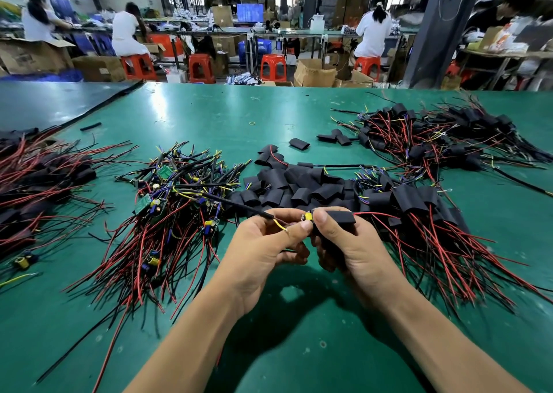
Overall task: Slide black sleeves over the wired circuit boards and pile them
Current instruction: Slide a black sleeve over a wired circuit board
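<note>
Nearest the camera, over the green table mat (284, 333), both forearms reach in & the hands meet mid-bench. L hand (263, 243) pinches the wire end of a circuit board (308, 216) btwn thumb & forefinger, other fingers curled under. A yellow wire (279, 225) & a black cable (239, 204) run out of this grip toward the left. R hand (344, 243) grips a black sleeve (338, 217), thumb on top, fingers wrapped below. The sleeve covers most of the board; only a yellow part shows at its left mouth, by the L thumb tip. A red wire (371, 214) leaves the sleeve's right end.

Just beyond, left: heap of bare boards (167, 207) w/ red & black leads fanned toward the near edge. Centre, behind the hands: pile of empty sleeves (299, 186). Right of it, touching: pile of sleeved boards (419, 213).

Further back right, a second sleeved pile (449, 135); at the far left edge, another (36, 177). One loose sleeve (299, 143) & a yellow rubber band (253, 122) lie apart mid-table.

Bkgd: workers in white (125, 33) on red stools (273, 67), cardboard boxes (314, 74).
</note>
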`<state>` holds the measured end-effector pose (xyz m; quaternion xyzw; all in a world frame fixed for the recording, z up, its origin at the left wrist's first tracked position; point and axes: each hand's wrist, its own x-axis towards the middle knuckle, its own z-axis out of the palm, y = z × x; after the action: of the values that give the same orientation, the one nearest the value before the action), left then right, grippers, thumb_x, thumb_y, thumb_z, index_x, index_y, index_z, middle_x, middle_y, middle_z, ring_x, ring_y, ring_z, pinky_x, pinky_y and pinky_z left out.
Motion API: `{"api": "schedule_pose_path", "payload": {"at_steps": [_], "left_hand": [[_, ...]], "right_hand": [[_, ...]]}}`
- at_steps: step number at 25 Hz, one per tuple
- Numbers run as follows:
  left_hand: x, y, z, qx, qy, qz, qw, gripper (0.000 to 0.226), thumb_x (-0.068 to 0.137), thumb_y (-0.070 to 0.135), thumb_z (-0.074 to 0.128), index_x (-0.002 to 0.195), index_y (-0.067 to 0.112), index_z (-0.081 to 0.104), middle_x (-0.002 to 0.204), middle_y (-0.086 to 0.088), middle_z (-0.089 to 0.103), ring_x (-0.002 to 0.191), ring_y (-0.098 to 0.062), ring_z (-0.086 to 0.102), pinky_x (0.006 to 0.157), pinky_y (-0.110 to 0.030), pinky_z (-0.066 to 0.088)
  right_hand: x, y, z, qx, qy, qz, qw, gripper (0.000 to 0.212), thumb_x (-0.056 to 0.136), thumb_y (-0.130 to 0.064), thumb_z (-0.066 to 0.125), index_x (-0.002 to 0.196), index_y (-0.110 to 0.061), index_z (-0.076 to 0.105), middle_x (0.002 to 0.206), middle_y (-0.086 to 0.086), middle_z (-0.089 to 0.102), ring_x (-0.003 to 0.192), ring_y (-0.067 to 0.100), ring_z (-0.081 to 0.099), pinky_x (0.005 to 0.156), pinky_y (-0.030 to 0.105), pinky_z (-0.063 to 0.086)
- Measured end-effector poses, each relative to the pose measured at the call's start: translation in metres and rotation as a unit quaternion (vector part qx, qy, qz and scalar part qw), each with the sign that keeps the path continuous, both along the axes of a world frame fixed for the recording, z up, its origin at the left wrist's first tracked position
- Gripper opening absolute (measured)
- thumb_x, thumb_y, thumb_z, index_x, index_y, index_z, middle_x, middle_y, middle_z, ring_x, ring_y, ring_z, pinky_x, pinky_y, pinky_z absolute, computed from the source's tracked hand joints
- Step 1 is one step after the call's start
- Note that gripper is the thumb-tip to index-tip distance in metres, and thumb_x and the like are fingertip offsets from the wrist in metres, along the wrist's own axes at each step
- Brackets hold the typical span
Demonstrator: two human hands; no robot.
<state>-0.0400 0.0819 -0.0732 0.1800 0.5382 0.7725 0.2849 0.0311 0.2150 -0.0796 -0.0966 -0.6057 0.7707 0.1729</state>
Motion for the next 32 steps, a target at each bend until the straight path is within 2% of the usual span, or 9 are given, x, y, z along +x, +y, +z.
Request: {"api": "schedule_pose_path", "payload": {"at_steps": [2, 5, 7, 10, 15, 19, 22, 29, 32], "left_hand": [[0.0, 0.001, 0.0, 0.005, -0.002, 0.015, 1.0, 0.026, 0.063, 0.018, 0.081, 0.086, 0.011, 0.069, 0.072, -0.004, 0.068, 0.054, -0.015, 0.061, 0.055, -0.027, 0.055], [-0.003, -0.001, 0.001, 0.025, -0.014, 0.012, 1.0, 0.016, 0.063, 0.016, 0.08, 0.078, 0.014, 0.076, 0.076, -0.01, 0.071, 0.056, -0.02, 0.065, 0.058, -0.03, 0.057], [-0.005, -0.002, 0.003, 0.039, -0.028, 0.009, 0.999, 0.013, 0.065, 0.012, 0.077, 0.078, 0.013, 0.078, 0.081, -0.015, 0.072, 0.058, -0.023, 0.067, 0.058, -0.03, 0.057], [-0.006, -0.003, 0.002, 0.04, -0.025, 0.019, 0.999, 0.011, 0.068, 0.009, 0.074, 0.077, 0.013, 0.079, 0.08, -0.015, 0.072, 0.059, -0.023, 0.068, 0.058, -0.029, 0.057], [-0.006, -0.003, 0.001, 0.029, -0.018, 0.036, 0.999, 0.01, 0.065, 0.007, 0.076, 0.073, 0.012, 0.077, 0.076, -0.013, 0.071, 0.058, -0.024, 0.068, 0.059, -0.031, 0.058], [-0.005, -0.003, 0.002, 0.029, 0.001, 0.027, 0.999, 0.01, 0.065, 0.009, 0.078, 0.074, 0.013, 0.077, 0.072, -0.01, 0.07, 0.058, -0.024, 0.068, 0.061, -0.031, 0.058], [-0.005, -0.004, 0.004, 0.03, 0.006, 0.033, 0.999, 0.016, 0.066, 0.01, 0.078, 0.082, 0.008, 0.073, 0.072, -0.01, 0.069, 0.058, -0.023, 0.067, 0.062, -0.032, 0.058], [-0.004, -0.002, 0.004, 0.027, 0.005, 0.05, 0.998, 0.025, 0.066, 0.01, 0.078, 0.088, 0.004, 0.067, 0.071, -0.008, 0.068, 0.058, -0.023, 0.065, 0.062, -0.032, 0.059], [-0.004, -0.002, 0.004, 0.029, 0.007, 0.057, 0.998, 0.023, 0.066, 0.009, 0.077, 0.086, 0.004, 0.067, 0.07, -0.008, 0.069, 0.058, -0.022, 0.065, 0.063, -0.032, 0.06]], "right_hand": [[0.0, 0.0, 0.0, -0.001, -0.01, 0.0, 1.0, 0.037, 0.065, -0.051, 0.08, 0.086, -0.022, 0.073, 0.065, 0.0, 0.056, 0.049, 0.01, 0.042, 0.044, 0.021, 0.033], [-0.001, 0.0, 0.002, -0.081, -0.006, 0.024, 0.996, 0.052, 0.066, -0.056, 0.079, 0.102, -0.019, 0.07, 0.068, -0.003, 0.054, 0.049, 0.008, 0.036, 0.046, 0.019, 0.029], [-0.001, 0.004, 0.005, -0.134, -0.01, 0.027, 0.991, 0.051, 0.076, -0.062, 0.067, 0.106, -0.02, 0.07, 0.071, 0.0, 0.055, 0.048, 0.009, 0.035, 0.047, 0.021, 0.029], [-0.001, 0.009, 0.009, -0.17, -0.015, 0.032, 0.985, 0.049, 0.087, -0.053, 0.048, 0.108, -0.015, 0.071, 0.069, 0.0, 0.057, 0.048, 0.01, 0.037, 0.048, 0.023, 0.03], [0.0, 0.009, 0.009, -0.166, -0.01, 0.05, 0.985, 0.046, 0.086, -0.046, 0.05, 0.108, -0.014, 0.074, 0.07, 0.002, 0.059, 0.049, 0.011, 0.037, 0.05, 0.024, 0.029], [-0.002, 0.01, 0.009, -0.165, -0.005, 0.036, 0.986, 0.04, 0.087, -0.045, 0.052, 0.093, -0.016, 0.079, 0.068, 0.004, 0.062, 0.046, 0.011, 0.039, 0.047, 0.022, 0.032], [-0.003, 0.007, 0.007, -0.129, 0.002, 0.013, 0.992, 0.038, 0.087, -0.043, 0.053, 0.079, -0.018, 0.08, 0.066, 0.005, 0.065, 0.045, 0.012, 0.042, 0.044, 0.02, 0.036], [-0.004, 0.008, -0.001, -0.026, 0.018, -0.041, 0.999, 0.04, 0.104, -0.027, 0.044, 0.086, -0.012, 0.076, 0.071, 0.012, 0.066, 0.045, 0.013, 0.047, 0.041, 0.015, 0.036], [-0.005, 0.006, -0.001, -0.033, 0.014, -0.039, 0.999, 0.041, 0.1, -0.037, 0.049, 0.089, -0.007, 0.076, 0.081, 0.018, 0.069, 0.046, 0.014, 0.05, 0.042, 0.018, 0.04]]}}
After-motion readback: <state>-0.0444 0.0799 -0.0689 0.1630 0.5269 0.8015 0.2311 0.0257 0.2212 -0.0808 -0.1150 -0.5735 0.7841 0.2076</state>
